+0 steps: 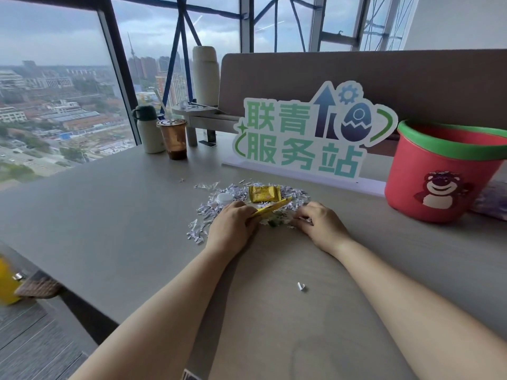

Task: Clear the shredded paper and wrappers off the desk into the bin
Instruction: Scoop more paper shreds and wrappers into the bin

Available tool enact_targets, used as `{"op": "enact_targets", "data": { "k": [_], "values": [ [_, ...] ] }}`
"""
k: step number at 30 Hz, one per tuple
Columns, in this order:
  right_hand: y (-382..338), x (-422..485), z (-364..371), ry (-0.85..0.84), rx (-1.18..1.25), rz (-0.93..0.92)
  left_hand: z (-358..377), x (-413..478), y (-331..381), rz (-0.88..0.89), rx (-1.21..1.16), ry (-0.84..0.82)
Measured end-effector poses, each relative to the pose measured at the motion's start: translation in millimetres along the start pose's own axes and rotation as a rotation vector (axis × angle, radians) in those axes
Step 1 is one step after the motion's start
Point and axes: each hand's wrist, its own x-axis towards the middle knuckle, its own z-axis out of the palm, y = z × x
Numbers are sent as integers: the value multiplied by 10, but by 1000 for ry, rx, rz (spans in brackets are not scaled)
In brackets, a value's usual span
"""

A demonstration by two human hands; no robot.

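A heap of white shredded paper [295, 195] lies mid-desk, with a small white cap [225, 198] in it. One yellow wrapper [264, 193] rests flat on the heap. My left hand [233, 229] grips a second yellow wrapper [274, 207] at the heap's near edge. My right hand [319, 223] has its fingers curled into the shreds on the right side of the heap. The red bin with a green rim [411, 171] stands on the desk at the right, bear picture facing me.
A stray paper scrap [301, 286] lies near me between my forearms. A white sign with green characters [307, 138] stands behind the heap. A thermos [149, 133] and a brown plastic cup [173, 138] sit at the back left, by the window.
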Motion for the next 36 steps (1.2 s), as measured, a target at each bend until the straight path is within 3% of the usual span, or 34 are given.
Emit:
{"op": "enact_targets", "data": {
  "k": [11, 21, 36],
  "values": [
    [-6, -173, -162, 88, -7, 71, -120, 47, 189, 55, -49, -42],
    [-32, -337, -777, 169, 52, 116, -265, 275, 656, 100, -59, -30],
    [106, -690, -1595, 313, -67, 191, -162, 596, 1473, 213, -145, -79]
  ]
}}
